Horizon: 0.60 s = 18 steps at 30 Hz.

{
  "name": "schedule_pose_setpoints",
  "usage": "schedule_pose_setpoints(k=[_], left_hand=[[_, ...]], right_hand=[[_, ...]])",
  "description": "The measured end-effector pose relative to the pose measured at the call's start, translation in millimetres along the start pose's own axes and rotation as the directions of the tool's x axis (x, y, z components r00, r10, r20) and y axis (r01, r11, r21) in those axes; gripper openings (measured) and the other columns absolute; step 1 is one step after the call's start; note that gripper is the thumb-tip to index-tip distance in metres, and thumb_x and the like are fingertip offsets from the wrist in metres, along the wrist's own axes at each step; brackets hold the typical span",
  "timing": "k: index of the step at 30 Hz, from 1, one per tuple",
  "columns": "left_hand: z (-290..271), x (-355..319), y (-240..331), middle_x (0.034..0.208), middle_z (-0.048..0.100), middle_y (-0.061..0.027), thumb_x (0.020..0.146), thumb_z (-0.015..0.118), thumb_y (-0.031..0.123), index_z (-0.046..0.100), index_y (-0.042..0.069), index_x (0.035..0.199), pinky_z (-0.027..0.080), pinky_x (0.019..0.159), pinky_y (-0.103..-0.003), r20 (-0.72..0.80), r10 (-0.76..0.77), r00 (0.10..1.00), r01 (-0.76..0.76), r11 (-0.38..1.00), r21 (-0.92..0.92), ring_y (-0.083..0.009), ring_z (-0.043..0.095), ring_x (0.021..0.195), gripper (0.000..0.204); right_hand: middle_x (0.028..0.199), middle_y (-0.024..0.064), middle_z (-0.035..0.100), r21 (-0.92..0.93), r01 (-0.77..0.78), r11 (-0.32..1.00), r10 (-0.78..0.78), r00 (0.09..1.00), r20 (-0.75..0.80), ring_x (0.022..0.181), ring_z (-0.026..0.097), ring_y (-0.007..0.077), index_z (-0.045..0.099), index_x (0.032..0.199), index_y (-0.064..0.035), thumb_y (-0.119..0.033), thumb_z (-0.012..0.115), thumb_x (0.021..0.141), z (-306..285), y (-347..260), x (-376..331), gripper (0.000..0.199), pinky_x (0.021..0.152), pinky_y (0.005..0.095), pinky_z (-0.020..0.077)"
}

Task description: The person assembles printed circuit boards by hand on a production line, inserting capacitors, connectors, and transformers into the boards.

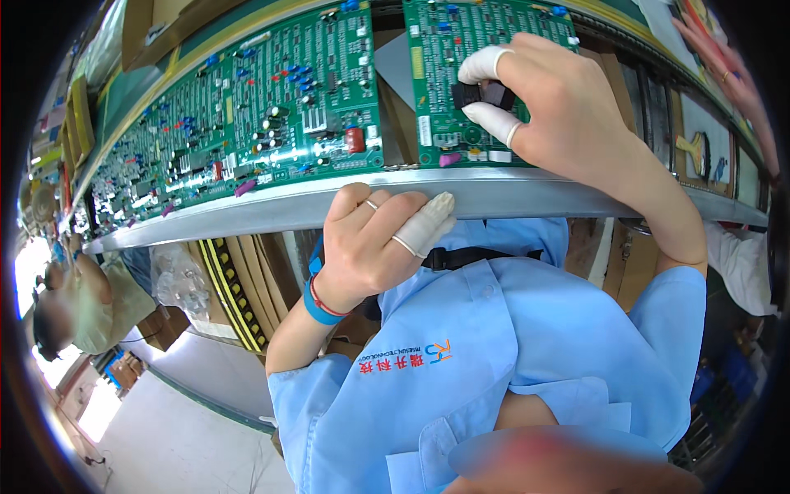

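My right hand (568,103) is over a green circuit board (436,62), with white finger cots on its thumb and index finger. Between those two fingertips it grips a black blocky component (464,96), close above the board's surface. My left hand (370,235) is at the front metal rail (288,206), below the gap between two boards. Its fingers are curled and its cotted fingertips press together; whatever they may hold is hidden. A second green circuit board (329,90), crowded with small parts, lies to the left.
More populated boards (164,156) continue leftward along the rail. A cardboard box (164,33) stands beyond them. At the far right are a brush (696,155) and another person's arm (728,66). Someone else (82,288) is at the far left.
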State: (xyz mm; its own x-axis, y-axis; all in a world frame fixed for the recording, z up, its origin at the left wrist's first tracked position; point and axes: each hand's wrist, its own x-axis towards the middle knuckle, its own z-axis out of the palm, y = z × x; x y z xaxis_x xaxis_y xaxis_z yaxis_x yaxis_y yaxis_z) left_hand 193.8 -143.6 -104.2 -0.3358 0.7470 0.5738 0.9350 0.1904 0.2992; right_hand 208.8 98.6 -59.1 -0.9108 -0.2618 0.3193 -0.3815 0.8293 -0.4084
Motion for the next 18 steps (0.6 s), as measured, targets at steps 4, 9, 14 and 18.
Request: schedule_pose_setpoints(k=[4,9,14,18], left_hand=[[4,-21,-4,0.077,0.061,0.0018,0.069,0.079,0.015,0.07,0.009,0.098,0.035,0.061,-0.029,-0.053,-0.081,0.995,0.078,0.995,-0.06,-0.0115,0.052,0.059,0.031],[8,-28,-10,0.078,0.062,0.0019,0.069,0.079,0.014,0.071,0.01,0.099,0.035,0.062,-0.029,-0.095,-0.113,0.989,0.101,0.987,-0.123,-0.0122,0.051,0.059,0.031],[11,-31,-12,0.079,0.063,0.0012,0.068,0.079,0.013,0.073,0.011,0.1,0.036,0.064,-0.029,-0.122,-0.088,0.989,0.075,0.991,-0.109,-0.0133,0.051,0.06,0.033],[13,-30,-12,0.076,0.059,0.0016,0.071,0.077,0.014,0.069,0.009,0.102,0.036,0.061,-0.029,-0.145,-0.065,0.987,0.047,0.991,-0.126,-0.0122,0.051,0.059,0.032]], right_hand=[[0.073,0.0065,0.061,-0.157,0.004,0.988,0.009,0.997,0.079,0.077,0.062,0.023,0.063,0.086,-0.0062,-0.016,0.072,0.075,14,-8,5,0.017,0.059,0.0376,0.0493],[0.076,0.005,0.058,-0.27,0.038,0.962,0.009,0.985,0.171,0.08,0.06,0.022,0.061,0.087,-0.0055,-0.016,0.072,0.075,16,-12,10,0.019,0.057,0.0358,0.0488],[0.078,0.0042,0.056,-0.32,0.07,0.945,-0.01,0.983,0.185,0.082,0.058,0.0209,0.059,0.085,-0.006,-0.017,0.072,0.075,15,-17,8,0.02,0.056,0.0338,0.0485],[0.079,0.0043,0.056,-0.319,0.071,0.945,-0.009,0.981,0.193,0.08,0.057,0.0209,0.06,0.085,-0.0057,-0.015,0.073,0.072,13,-20,5,0.021,0.055,0.0331,0.0482]])
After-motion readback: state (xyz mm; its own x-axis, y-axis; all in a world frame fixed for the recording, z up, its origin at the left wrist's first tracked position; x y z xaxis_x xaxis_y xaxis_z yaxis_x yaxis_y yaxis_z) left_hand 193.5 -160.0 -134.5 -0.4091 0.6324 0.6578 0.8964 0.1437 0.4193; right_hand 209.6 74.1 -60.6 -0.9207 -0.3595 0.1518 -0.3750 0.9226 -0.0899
